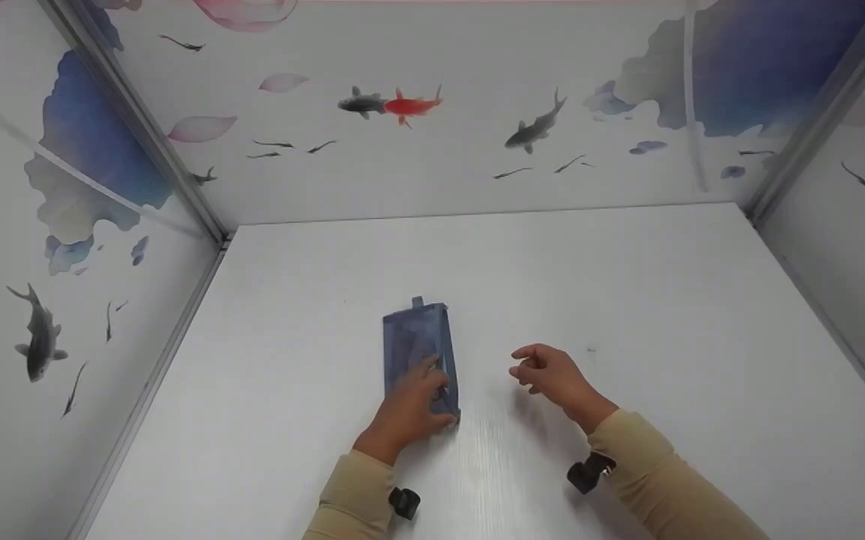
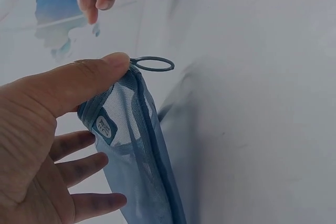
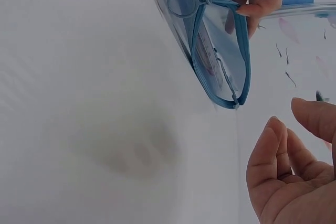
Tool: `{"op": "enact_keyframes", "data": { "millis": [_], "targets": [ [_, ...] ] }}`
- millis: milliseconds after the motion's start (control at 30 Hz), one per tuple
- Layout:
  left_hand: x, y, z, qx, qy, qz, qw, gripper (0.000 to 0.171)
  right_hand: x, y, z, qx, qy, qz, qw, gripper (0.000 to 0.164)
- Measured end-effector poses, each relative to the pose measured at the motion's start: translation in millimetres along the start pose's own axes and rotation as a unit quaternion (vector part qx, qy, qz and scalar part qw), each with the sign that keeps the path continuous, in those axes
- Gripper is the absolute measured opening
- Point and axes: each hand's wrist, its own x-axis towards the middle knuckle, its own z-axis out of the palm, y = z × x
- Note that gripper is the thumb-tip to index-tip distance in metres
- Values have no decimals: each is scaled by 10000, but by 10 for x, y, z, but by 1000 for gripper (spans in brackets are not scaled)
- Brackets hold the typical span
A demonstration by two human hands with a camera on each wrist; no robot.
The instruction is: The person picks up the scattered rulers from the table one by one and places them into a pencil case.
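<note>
A blue mesh zipper pouch (image 1: 408, 337) stands out long and narrow over the white table. My left hand (image 1: 411, 405) holds it at the near end, thumb on one side and fingers on the other. By the thumb, a ring pull (image 2: 172, 67) sticks out from the zipper. The zipper mouth (image 3: 247, 72) gapes in the right wrist view, and a pale strip with printed marks (image 3: 208, 53) shows inside. To the right of the pouch, my right hand (image 1: 556, 379) hovers apart from it with loosely bent fingers, holding nothing.
The white table (image 1: 312, 300) is enclosed by a back wall (image 1: 432, 172) and side walls painted with fish and petals. Black wrist cameras (image 1: 404, 503) sit at both tan sleeves (image 1: 353, 487). A small mark (image 1: 591, 350) lies on the table by the right hand.
</note>
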Motion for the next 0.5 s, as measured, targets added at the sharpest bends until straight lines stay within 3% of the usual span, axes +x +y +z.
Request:
{"op": "enact_keyframes", "data": {
  "millis": [500],
  "targets": [
    [3,8,76,101,-270,-177,9994,52,-91,97,-181,-390,187,-43,9991,31]
  ]
}}
